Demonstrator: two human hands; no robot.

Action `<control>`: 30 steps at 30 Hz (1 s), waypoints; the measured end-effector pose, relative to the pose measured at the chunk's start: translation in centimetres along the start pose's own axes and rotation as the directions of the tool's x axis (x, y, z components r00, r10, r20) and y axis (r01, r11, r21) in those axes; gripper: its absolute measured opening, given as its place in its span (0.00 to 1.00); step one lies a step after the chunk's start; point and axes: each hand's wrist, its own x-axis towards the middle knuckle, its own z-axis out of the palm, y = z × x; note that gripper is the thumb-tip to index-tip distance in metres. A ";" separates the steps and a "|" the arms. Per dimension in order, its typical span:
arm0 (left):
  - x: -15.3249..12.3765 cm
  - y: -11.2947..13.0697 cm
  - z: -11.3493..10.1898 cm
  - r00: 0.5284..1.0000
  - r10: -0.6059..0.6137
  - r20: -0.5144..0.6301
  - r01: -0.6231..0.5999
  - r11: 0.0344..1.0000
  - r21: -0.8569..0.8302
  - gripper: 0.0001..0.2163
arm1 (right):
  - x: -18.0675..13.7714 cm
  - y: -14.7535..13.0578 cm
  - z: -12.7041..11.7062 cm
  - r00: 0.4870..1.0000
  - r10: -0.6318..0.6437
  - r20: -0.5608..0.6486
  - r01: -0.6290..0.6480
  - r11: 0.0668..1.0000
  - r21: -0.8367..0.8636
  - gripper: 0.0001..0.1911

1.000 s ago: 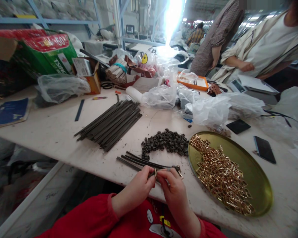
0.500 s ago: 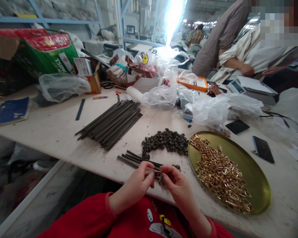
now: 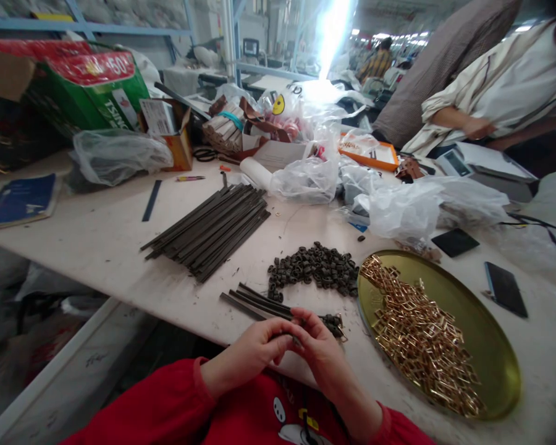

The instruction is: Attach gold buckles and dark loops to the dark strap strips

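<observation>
My left hand (image 3: 254, 347) and my right hand (image 3: 319, 348) meet at the table's near edge, both pinched on a dark strap end (image 3: 285, 337) held between them. Just beyond my fingers lie a few finished dark straps (image 3: 254, 301) with fitted ends. A heap of small dark loops (image 3: 315, 272) sits behind them. To the right stands a round gold tray (image 3: 491, 321) filled with several gold buckles (image 3: 421, 337). A larger bundle of dark straps (image 3: 213, 228) lies further back on the left.
Clear plastic bags (image 3: 398, 207) and boxes crowd the table's far side. Two black phones (image 3: 505, 287) lie right of the tray. A blue notebook (image 3: 18, 201) rests at the far left. Two people stand at the far right beside a scale (image 3: 482, 164).
The gold buckle seen between my fingers a second ago is no longer visible. My hands have closed together over the strap end and drawn slightly toward me.
</observation>
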 end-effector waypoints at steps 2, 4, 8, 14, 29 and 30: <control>0.3 0.1 -0.7 0.998 -0.034 -0.051 0.034 0.999 -0.001 0.11 | 1.5 -0.6 -0.2 0.995 -0.092 0.048 0.103 0.944 -0.313 0.14; 0.4 0.2 -1.4 0.995 -0.044 -0.094 0.047 0.999 0.026 0.12 | 3.3 -1.3 -0.5 0.969 -0.227 0.098 0.234 0.711 -0.663 0.14; 0.4 0.5 -2.7 0.979 -0.029 -0.201 0.051 0.993 0.104 0.12 | 6.6 -2.1 -0.2 0.928 -0.343 0.147 0.295 0.433 -0.852 0.04; 0.5 0.2 -3.3 0.958 -0.025 -0.287 0.084 0.977 0.194 0.13 | 7.6 -1.6 0.9 0.915 -0.365 0.171 0.274 0.254 -0.927 0.07; 1.3 0.6 -3.1 0.925 0.168 -0.340 -0.008 0.905 0.426 0.13 | 5.3 -2.2 -0.2 0.938 -0.331 0.103 0.297 0.618 -0.728 0.09; 1.4 0.9 -3.0 0.921 0.184 -0.343 -0.013 0.896 0.444 0.12 | 4.7 -2.3 -0.1 0.945 -0.310 0.109 0.296 0.660 -0.690 0.10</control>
